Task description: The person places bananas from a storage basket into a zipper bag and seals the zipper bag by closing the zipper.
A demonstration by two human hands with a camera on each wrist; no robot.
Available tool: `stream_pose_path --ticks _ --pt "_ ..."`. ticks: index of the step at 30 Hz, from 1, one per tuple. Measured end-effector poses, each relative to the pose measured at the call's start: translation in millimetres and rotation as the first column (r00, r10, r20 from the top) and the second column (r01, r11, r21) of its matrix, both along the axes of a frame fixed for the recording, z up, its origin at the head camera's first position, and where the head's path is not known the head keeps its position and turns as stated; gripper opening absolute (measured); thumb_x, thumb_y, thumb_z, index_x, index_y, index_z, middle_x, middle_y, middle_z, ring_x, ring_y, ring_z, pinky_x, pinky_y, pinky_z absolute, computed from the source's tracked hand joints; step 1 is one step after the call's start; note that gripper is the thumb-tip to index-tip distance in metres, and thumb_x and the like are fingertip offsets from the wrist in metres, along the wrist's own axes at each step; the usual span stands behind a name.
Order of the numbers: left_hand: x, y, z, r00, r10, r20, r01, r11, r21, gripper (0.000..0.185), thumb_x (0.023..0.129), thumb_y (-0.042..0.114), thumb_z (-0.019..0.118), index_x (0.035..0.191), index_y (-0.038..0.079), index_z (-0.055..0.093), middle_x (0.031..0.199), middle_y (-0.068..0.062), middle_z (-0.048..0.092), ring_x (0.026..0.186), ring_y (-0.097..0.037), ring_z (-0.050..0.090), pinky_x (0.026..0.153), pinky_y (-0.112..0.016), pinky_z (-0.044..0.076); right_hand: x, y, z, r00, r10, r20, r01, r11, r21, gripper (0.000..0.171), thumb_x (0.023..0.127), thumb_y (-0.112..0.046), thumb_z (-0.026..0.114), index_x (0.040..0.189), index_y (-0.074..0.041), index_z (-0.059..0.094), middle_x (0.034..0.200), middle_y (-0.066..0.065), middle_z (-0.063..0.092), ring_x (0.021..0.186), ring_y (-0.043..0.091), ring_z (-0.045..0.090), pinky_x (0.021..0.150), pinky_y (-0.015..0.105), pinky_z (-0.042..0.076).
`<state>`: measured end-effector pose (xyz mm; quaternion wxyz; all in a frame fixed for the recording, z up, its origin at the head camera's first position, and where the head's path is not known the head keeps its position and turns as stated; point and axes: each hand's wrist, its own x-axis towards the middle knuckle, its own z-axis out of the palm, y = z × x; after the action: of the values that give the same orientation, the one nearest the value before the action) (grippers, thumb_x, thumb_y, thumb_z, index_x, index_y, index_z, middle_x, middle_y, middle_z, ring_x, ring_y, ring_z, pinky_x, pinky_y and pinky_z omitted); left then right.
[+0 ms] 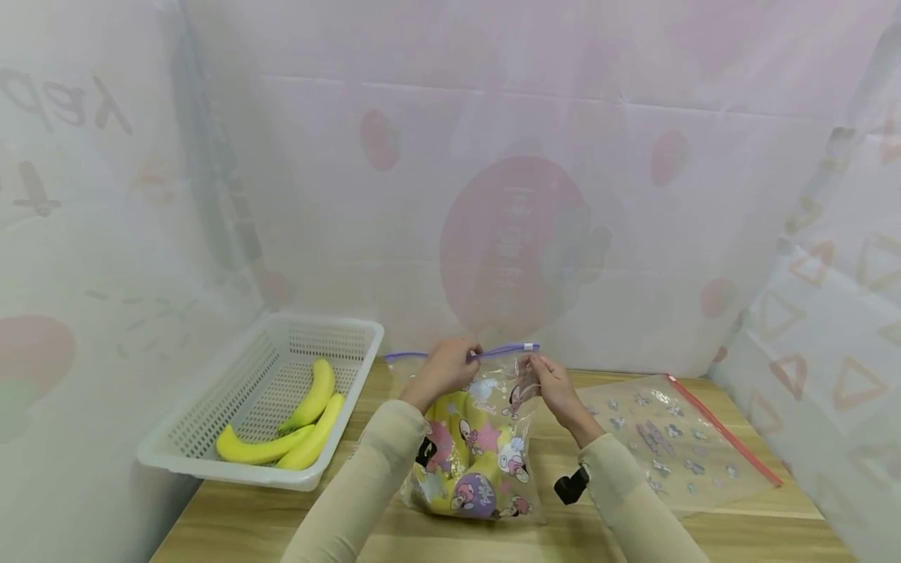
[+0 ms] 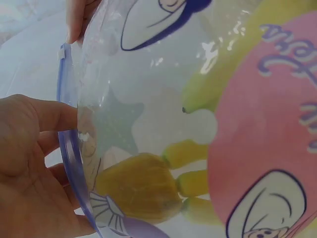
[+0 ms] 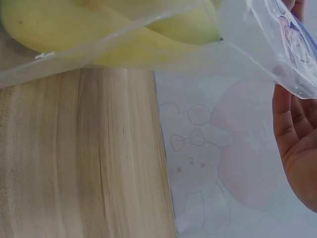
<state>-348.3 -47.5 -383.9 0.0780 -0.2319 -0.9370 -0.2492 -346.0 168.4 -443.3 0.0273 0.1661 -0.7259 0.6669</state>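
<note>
A clear zip bag (image 1: 486, 438) with cartoon prints and a purple zip strip stands upright on the table. Bananas (image 2: 138, 186) show yellow through its printed plastic. My left hand (image 1: 450, 366) pinches the bag's top edge at the purple zip strip (image 2: 67, 148), left of the middle. At the upper right corner, just below the white slider (image 1: 528, 346), my right hand (image 1: 558, 389) pinches the plastic side edge. In the right wrist view, part of the right hand (image 3: 299, 144) appears beside that corner, with bananas inside the bag at upper left.
Left of the bag stands a white perforated basket (image 1: 373, 344) with 3 bananas (image 1: 310, 430) in it. To the right, a flat clear bag (image 1: 676, 446) with a red zip strip lies on the wooden table (image 1: 239, 524). Printed sheeting (image 1: 317, 195) hangs behind and at both sides.
</note>
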Motion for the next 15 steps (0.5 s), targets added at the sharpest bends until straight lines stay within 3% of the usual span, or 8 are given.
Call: stream_pose_path --ticks 4,9,12,15 --pt "0.3 -1.4 -1.4 0.999 0.005 -0.031 -0.007 0.998 -0.055 0.011 0.091 0.016 0.059 0.096 0.014 0.069 0.093 0.000 0.066 0.088 -0.020 0.060 0.087 -0.042 0.043 -1.0 -0.6 -1.8 0.998 -0.064 0.025 0.064 0.998 0.011 0.044 0.104 -0.027 0.037 0.116 0.012 0.055 0.086 0.009 0.065 0.070 0.014 0.062 0.065 0.031 0.054" --pt "-0.5 -2.7 1.0 1.000 0.028 0.004 -0.028 0.998 -0.065 0.009 0.089 0.013 0.058 0.090 0.015 0.067 0.089 0.003 0.065 0.087 -0.019 0.059 0.099 -0.049 0.033 -5.9 -1.1 -0.4 0.994 -0.100 0.045 0.104 0.989 -0.101 0.034 0.100 -0.019 0.050 0.111 0.013 0.054 0.098 0.018 0.063 0.077 0.014 0.062 0.068 0.030 0.054" --pt "-0.3 -1.8 4.2 0.999 0.023 0.040 -0.021 0.998 -0.056 0.008 0.087 0.007 0.057 0.085 0.014 0.063 0.083 0.001 0.062 0.079 -0.019 0.057 0.090 -0.044 0.043 -7.6 -1.2 1.5 0.995 -0.084 0.046 0.091 0.981 -0.170 0.027 0.098 -0.017 0.054 0.106 0.010 0.054 0.099 0.020 0.062 0.076 0.015 0.063 0.065 0.028 0.054" --pt "0.8 1.6 7.0 0.998 -0.017 0.059 0.019 0.999 -0.037 0.007 0.087 0.007 0.058 0.092 0.012 0.062 0.088 -0.001 0.062 0.081 -0.019 0.058 0.079 -0.036 0.049 -8.2 -1.1 2.0 0.997 -0.061 0.047 0.069 0.978 -0.195 0.022 0.097 -0.016 0.055 0.101 0.006 0.056 0.092 0.011 0.064 0.073 0.014 0.063 0.063 0.027 0.054"
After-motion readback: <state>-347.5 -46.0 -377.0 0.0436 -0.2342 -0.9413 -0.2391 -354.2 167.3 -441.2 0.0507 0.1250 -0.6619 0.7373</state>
